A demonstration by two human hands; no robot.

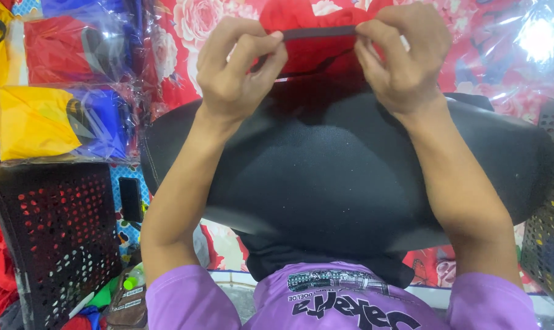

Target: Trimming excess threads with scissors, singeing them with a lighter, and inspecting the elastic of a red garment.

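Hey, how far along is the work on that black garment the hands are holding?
Done: two folded garments sit sealed in clear bags at the left. In hand: the left hand and right hand pinch a black band, pulled straight between them, at the far edge of the black garment. Left: the garment itself lies spread out, unfolded and unbagged.

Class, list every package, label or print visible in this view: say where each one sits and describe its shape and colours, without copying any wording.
Upper clear plastic bag: top left, flat, holding folded red and blue cloth.
Lower clear plastic bag: left, below the first, flat, holding yellow and blue cloth.
Shirt print: bottom centre on the purple shirt, a dark picture strip with black lettering.
Small labels: bottom left by the black perforated basket, pale rectangles, too small to describe further.
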